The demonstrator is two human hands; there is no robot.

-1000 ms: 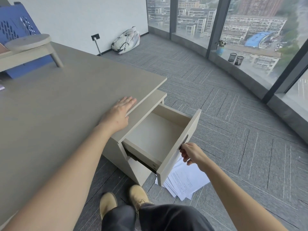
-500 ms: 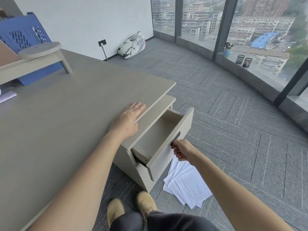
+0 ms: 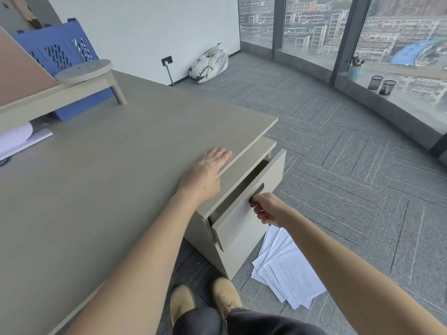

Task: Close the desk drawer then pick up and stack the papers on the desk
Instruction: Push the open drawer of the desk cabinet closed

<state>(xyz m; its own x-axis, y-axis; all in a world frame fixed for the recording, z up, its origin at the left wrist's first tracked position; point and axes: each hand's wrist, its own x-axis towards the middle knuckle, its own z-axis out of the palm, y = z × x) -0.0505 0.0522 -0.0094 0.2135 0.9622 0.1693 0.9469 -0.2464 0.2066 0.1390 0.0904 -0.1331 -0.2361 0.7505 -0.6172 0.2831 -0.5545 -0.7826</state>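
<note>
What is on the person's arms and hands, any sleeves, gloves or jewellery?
Both forearms are bare with no sleeve in view. The left hand and right hand wear no gloves, and no watch, ring or bracelet shows. Lower down, dark trousers and tan shoes are visible.

1 head-worn wide-angle view looks forward and steeply down from standing height, over the flat grey-beige desk top (image 3: 101,170) at the left, near enough that both bare forearms fill the lower frame. It faces the grey striped carpet floor (image 3: 338,165) and tall dark-framed windows (image 3: 350,32) beyond.
</note>
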